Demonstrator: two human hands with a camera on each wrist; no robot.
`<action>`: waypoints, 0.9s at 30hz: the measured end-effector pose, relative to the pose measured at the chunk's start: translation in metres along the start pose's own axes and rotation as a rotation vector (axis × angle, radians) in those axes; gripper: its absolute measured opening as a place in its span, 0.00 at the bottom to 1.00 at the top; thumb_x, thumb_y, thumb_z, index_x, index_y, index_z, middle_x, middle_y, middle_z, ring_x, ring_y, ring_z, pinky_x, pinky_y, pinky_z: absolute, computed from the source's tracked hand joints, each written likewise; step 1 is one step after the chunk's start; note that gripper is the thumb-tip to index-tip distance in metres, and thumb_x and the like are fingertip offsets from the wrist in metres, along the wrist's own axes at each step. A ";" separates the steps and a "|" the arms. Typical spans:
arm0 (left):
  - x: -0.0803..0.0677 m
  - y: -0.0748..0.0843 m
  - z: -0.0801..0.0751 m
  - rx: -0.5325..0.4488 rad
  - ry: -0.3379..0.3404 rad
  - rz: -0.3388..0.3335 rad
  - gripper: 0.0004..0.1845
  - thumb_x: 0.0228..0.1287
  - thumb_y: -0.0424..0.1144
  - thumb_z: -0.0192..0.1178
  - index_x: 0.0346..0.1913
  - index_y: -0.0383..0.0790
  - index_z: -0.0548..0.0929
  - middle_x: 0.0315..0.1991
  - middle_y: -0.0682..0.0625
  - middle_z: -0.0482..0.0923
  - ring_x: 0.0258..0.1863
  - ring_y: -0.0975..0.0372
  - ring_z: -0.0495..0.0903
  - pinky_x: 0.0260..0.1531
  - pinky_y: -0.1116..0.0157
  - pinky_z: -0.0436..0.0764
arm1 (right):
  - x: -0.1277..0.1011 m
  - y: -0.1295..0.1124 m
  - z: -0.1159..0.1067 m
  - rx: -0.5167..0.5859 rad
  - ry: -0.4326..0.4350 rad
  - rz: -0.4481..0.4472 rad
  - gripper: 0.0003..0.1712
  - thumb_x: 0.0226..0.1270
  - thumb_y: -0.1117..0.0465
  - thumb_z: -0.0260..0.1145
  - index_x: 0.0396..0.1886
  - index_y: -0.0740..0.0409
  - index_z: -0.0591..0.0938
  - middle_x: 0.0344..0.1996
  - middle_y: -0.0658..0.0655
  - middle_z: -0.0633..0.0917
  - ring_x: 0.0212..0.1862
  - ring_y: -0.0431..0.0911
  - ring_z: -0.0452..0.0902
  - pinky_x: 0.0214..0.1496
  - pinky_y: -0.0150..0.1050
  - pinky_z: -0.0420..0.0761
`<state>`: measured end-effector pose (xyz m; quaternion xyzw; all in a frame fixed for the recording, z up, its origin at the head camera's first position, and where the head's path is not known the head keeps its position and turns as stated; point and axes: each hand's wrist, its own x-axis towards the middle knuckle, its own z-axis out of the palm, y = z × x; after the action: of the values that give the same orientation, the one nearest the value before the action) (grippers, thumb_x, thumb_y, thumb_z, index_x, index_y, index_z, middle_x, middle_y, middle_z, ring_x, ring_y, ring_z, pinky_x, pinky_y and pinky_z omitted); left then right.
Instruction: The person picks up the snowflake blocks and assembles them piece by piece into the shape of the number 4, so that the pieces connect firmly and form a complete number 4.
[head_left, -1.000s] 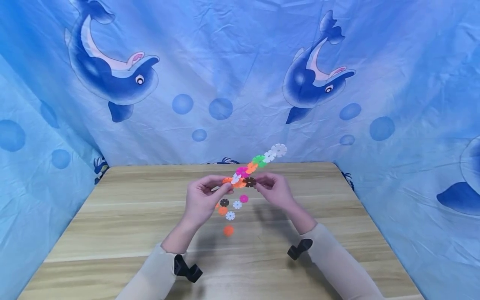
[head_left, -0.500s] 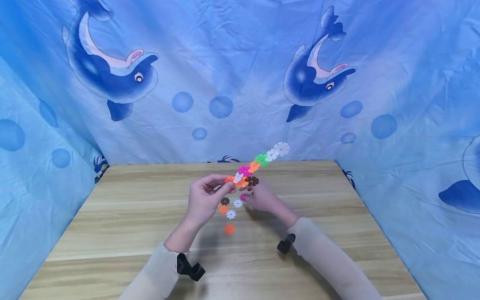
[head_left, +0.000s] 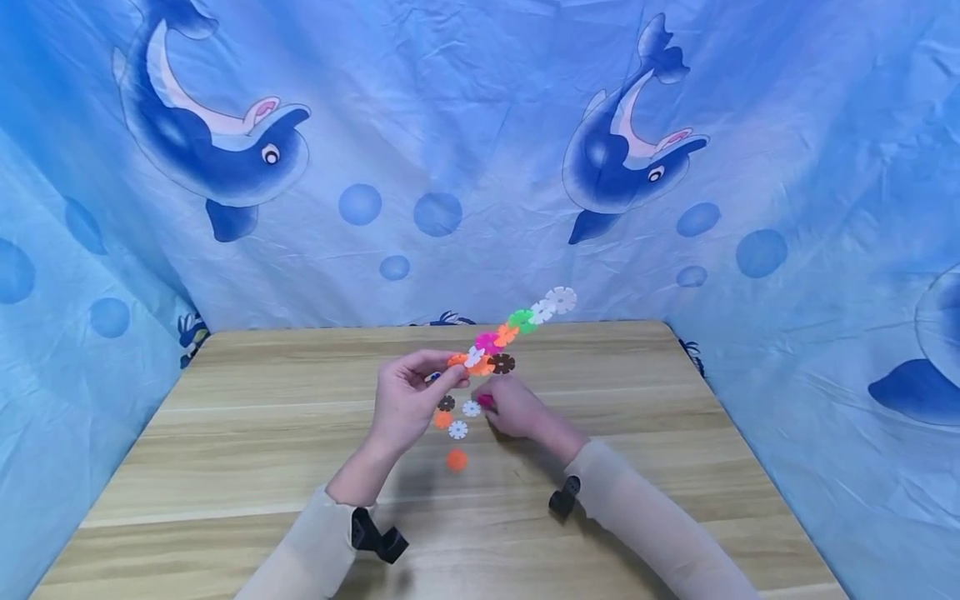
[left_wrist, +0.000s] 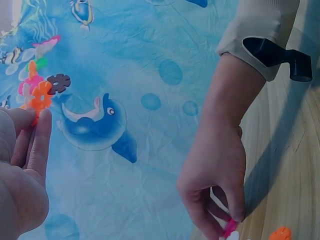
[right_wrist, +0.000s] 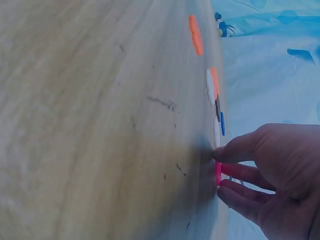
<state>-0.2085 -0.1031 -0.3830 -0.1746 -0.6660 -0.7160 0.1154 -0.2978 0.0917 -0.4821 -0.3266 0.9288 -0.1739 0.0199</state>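
My left hand (head_left: 405, 396) pinches the near end of a chain of interlocking snowflake discs (head_left: 522, 320), raised above the table. White, green, orange and pink discs run up to the far right, and a brown disc (head_left: 502, 363) sticks out sideways. Below the chain, my right hand (head_left: 517, 407) is down at the tabletop with a pink snowflake disc (head_left: 486, 402) between thumb and fingers. The right wrist view shows this pink disc (right_wrist: 218, 173) low against the wood; in the left wrist view it looks tilted. Fingers hide part of it.
Loose discs lie on the wooden table (head_left: 300, 467) beneath the left hand: white (head_left: 457, 429), another white beside the pink one, brown (head_left: 446, 403) and orange (head_left: 456, 460). A bit of blue shows behind the left fingers. A dolphin-print curtain (head_left: 480, 125) surrounds the table.
My right hand has let go of the chain's brown disc and come down to the loose pink disc, now held in its fingers. The left hand keeps its hold with little movement.
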 end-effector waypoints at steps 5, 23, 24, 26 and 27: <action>0.000 0.001 0.001 0.006 0.001 -0.010 0.12 0.60 0.35 0.70 0.45 0.32 0.87 0.36 0.54 0.91 0.32 0.62 0.90 0.38 0.66 0.89 | -0.005 0.000 -0.001 0.014 0.009 0.047 0.11 0.63 0.66 0.68 0.45 0.55 0.87 0.36 0.52 0.88 0.39 0.41 0.81 0.47 0.35 0.83; 0.005 0.004 -0.001 -0.035 -0.016 0.027 0.13 0.60 0.33 0.70 0.45 0.28 0.85 0.35 0.58 0.89 0.30 0.63 0.90 0.40 0.63 0.89 | -0.044 0.000 -0.047 0.378 0.147 0.176 0.10 0.63 0.62 0.70 0.45 0.51 0.87 0.35 0.47 0.89 0.37 0.40 0.85 0.39 0.30 0.86; 0.005 0.005 -0.001 -0.039 -0.018 0.028 0.13 0.60 0.33 0.70 0.45 0.27 0.85 0.35 0.58 0.89 0.30 0.63 0.90 0.40 0.63 0.89 | -0.047 -0.002 -0.055 0.389 0.188 0.169 0.09 0.64 0.61 0.71 0.44 0.49 0.87 0.35 0.46 0.89 0.37 0.39 0.85 0.40 0.30 0.86; 0.005 0.005 -0.001 -0.040 -0.021 0.030 0.13 0.60 0.32 0.69 0.45 0.27 0.85 0.34 0.58 0.89 0.30 0.63 0.90 0.40 0.62 0.90 | -0.053 -0.006 -0.070 0.448 0.273 0.156 0.08 0.64 0.60 0.71 0.43 0.47 0.88 0.36 0.46 0.90 0.37 0.39 0.86 0.39 0.31 0.87; 0.004 0.005 -0.001 -0.040 -0.026 0.030 0.13 0.61 0.32 0.69 0.45 0.27 0.85 0.34 0.58 0.89 0.30 0.63 0.90 0.40 0.63 0.90 | -0.056 -0.008 -0.078 0.491 0.317 0.144 0.08 0.64 0.60 0.71 0.43 0.46 0.87 0.37 0.48 0.91 0.36 0.39 0.87 0.39 0.31 0.88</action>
<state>-0.2107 -0.1042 -0.3767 -0.1962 -0.6502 -0.7251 0.1140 -0.2603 0.1443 -0.4104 -0.2142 0.8713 -0.4402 -0.0346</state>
